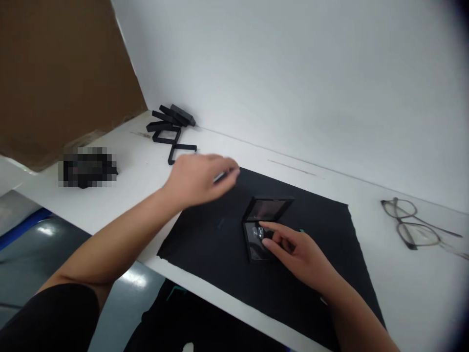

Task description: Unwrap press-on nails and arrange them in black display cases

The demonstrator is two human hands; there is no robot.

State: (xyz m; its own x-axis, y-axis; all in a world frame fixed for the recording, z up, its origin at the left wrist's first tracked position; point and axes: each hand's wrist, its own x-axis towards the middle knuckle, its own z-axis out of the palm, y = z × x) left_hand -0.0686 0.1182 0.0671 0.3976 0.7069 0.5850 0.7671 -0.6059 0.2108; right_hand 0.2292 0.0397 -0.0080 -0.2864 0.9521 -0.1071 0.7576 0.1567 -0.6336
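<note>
We had the open case (255, 252) on the black cloth (208, 234) spread over the desk (135, 181), its upper half tilted up. Small shiny pieces (260, 232) lay on its lower half. Our right hand (298, 249) reached in, thumb and forefinger narrowly apart beside the pieces; we could not tell whether they gripped one. A light touch at the edges, we judged, suited such smooth pieces, since a hard pinch might have made them slip. Our left hand (201, 178), blurred, hung above the cloth with curled fingers; whether it held anything we could not tell. Steadying the case's rim with it would have helped keep the raised half off our right fingers.
</note>
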